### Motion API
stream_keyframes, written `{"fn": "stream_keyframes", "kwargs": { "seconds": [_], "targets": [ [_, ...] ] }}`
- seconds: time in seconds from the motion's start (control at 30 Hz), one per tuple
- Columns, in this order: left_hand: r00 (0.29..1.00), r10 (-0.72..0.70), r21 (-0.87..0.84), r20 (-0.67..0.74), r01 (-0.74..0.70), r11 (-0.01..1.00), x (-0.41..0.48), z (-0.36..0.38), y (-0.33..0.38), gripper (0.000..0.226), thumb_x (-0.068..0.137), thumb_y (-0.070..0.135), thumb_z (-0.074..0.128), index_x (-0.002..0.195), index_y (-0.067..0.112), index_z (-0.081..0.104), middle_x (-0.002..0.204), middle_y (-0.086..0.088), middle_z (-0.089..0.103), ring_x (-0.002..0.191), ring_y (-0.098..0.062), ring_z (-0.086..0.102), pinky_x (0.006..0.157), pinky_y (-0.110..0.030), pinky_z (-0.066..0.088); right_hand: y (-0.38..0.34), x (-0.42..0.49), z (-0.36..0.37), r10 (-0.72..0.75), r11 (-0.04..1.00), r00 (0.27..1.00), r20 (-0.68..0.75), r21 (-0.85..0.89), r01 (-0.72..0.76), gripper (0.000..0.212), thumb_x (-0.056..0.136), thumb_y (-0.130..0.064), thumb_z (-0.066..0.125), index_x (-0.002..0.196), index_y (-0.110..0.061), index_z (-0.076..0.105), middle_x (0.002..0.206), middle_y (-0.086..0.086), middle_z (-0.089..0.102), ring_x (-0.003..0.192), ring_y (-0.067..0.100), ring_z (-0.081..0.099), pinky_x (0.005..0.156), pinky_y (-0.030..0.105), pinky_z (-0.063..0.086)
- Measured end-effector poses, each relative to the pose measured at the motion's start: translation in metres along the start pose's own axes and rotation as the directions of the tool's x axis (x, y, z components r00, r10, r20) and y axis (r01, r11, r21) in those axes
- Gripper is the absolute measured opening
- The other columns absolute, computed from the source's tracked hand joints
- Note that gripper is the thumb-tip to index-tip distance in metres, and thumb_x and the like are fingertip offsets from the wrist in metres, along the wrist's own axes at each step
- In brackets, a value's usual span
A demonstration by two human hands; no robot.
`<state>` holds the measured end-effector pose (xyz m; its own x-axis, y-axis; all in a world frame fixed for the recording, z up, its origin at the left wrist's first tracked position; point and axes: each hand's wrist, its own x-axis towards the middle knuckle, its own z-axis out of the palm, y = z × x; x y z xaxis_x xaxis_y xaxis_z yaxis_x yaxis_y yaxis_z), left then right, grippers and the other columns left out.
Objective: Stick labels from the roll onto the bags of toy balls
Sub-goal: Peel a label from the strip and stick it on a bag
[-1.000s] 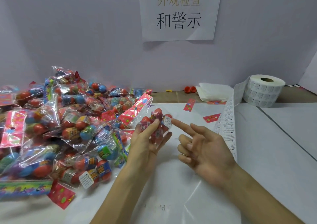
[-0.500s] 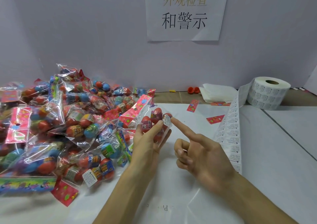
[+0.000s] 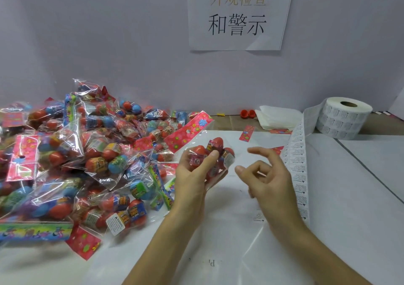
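Cellophane like that is slippery. What can go wrong for you now? (colleague)

Several things, I think. My left grip [image 3: 196, 175] is clamped on one bag of toy balls [image 3: 215, 151], thumb over the front and fingers behind, above the middle of the worktop [image 3: 360, 197]. The balls are round and loose inside, so if I relax, the bag could roll out of my fingers and drop beside the pile of bags [image 3: 87, 153] that covers the left side. Then I might confuse it with bags that are not done. (me)

And the sticker? (colleague)

One white label [image 3: 228, 160] sits on the right side of the bag. I cannot tell if its edges are fully pressed down. On wrinkled film a corner could lift and later peel off. (me)

What is your other hand doing? (colleague)

My right grip [image 3: 270, 180] is apart and holds nothing. It hangs just beside the bag without touching it, palm turned to the left, the index finger a little extended and the other fingers loosely curled. (me)

Is the next label near? (colleague)

Yes. The strip of labels [image 3: 296, 166] runs from the label roll [image 3: 344, 118] at the far right corner toward the near edge, passing just behind my right grip. If I pull it carelessly, the strip may tear, or a label may fold and stick on itself. (me)
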<state>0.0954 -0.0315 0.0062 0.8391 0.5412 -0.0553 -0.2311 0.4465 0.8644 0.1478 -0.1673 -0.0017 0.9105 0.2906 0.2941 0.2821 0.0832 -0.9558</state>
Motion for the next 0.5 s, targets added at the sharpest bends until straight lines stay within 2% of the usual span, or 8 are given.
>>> {"fn": "stream_keyframes", "kwargs": {
  "seconds": [0.07,0.13,0.23,0.33,0.5],
  "targets": [
    [0.999,0.034,0.079,0.007,-0.034,0.996,0.001,-0.001,0.0,0.038,0.083,0.016,0.078,0.117,0.011,0.061,0.112,-0.017,0.075,0.1,-0.031,0.075,0.078,-0.037,0.064,-0.002,0.002,-0.004,-0.07,0.995,0.997,-0.027,-0.071,0.068,0.027,0.085,-0.02,0.08,0.105,-0.03,0.064,0.068,0.0,0.06,0.055,0.012,0.052,0.058,0.021,0.048],
    [0.998,0.059,0.167,0.032,-0.063,0.984,0.0,0.0,-0.001,0.048,0.073,0.027,0.082,0.114,0.014,0.061,0.114,-0.019,0.073,0.104,-0.034,0.074,0.087,-0.045,0.062,-0.006,0.003,-0.007,-0.154,0.973,0.988,-0.018,-0.18,0.148,0.016,0.082,-0.029,0.08,0.093,-0.029,0.069,0.072,-0.003,0.062,0.06,0.012,0.057,0.06,0.02,0.05],
    [0.996,0.064,0.253,0.064,-0.078,0.964,-0.001,0.002,-0.004,0.051,0.067,0.034,0.083,0.111,0.019,0.063,0.115,-0.017,0.071,0.106,-0.035,0.072,0.094,-0.051,0.059,-0.009,0.004,-0.008,-0.188,0.94,0.982,-0.021,-0.294,0.174,0.014,0.08,-0.029,0.082,0.084,-0.028,0.069,0.075,-0.009,0.064,0.067,0.014,0.063,0.062,0.023,0.054],
    [0.996,0.058,0.249,0.069,-0.073,0.966,-0.001,0.002,-0.005,0.047,0.07,0.031,0.082,0.111,0.019,0.063,0.114,-0.017,0.072,0.105,-0.035,0.073,0.094,-0.052,0.059,-0.009,0.003,-0.008,-0.223,0.916,0.975,-0.003,-0.344,0.208,0.013,0.084,-0.02,0.081,0.082,-0.023,0.069,0.075,-0.01,0.066,0.072,0.013,0.066,0.065,0.029,0.057],
    [1.0,0.002,0.117,0.021,-0.004,0.993,0.002,-0.002,-0.005,0.044,0.087,0.019,0.075,0.127,0.012,0.059,0.119,-0.017,0.073,0.108,-0.036,0.072,0.095,-0.051,0.058,-0.011,-0.001,-0.005,-0.453,0.761,0.864,0.222,-0.409,0.504,0.017,0.083,-0.004,0.081,0.081,-0.014,0.068,0.082,-0.007,0.062,0.074,0.014,0.06,0.061,0.03,0.051]
  ]
}}
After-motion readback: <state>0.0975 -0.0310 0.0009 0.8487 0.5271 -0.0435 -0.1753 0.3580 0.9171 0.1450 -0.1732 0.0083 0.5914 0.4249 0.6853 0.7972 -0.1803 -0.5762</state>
